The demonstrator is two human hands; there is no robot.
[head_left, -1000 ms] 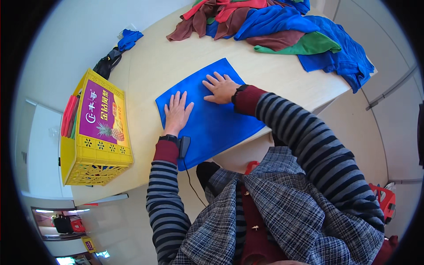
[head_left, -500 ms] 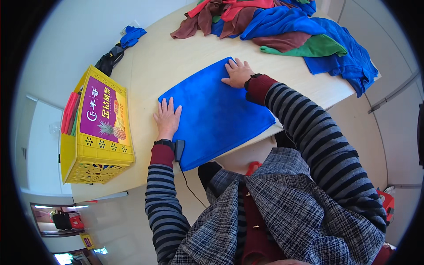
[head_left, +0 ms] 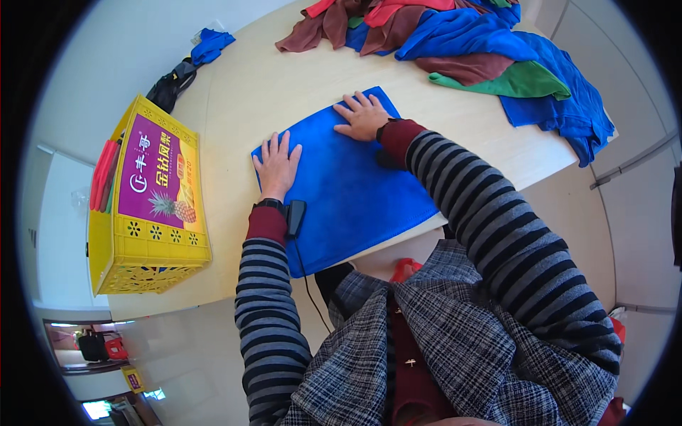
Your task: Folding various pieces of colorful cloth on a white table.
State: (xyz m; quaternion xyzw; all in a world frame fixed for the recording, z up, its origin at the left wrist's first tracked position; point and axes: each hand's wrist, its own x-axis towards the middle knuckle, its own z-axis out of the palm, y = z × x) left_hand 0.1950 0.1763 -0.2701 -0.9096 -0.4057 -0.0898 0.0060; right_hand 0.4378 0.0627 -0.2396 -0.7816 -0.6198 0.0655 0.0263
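Note:
A blue cloth (head_left: 348, 192) lies spread flat on the pale table, its near edge reaching the table's front edge. My left hand (head_left: 278, 167) rests flat near its far left corner, fingers apart. Toward the far right part of the cloth, my right hand (head_left: 364, 116) lies palm down with fingers spread. Neither hand grips anything. A small black device (head_left: 296, 219) with a cable sits by my left wrist, over the cloth's left part.
Left of the cloth stands a yellow plastic crate (head_left: 156, 252) with folded cloths in it. A heap of blue, brown, red and green cloths (head_left: 469, 42) covers the table's far right. A black bag-like item (head_left: 169, 86) and a small blue cloth (head_left: 212, 45) lie at the far left.
My right hand has slid left across the cloth, away from its far right corner. My left hand has shifted slightly right and farther away. The view has tilted a little.

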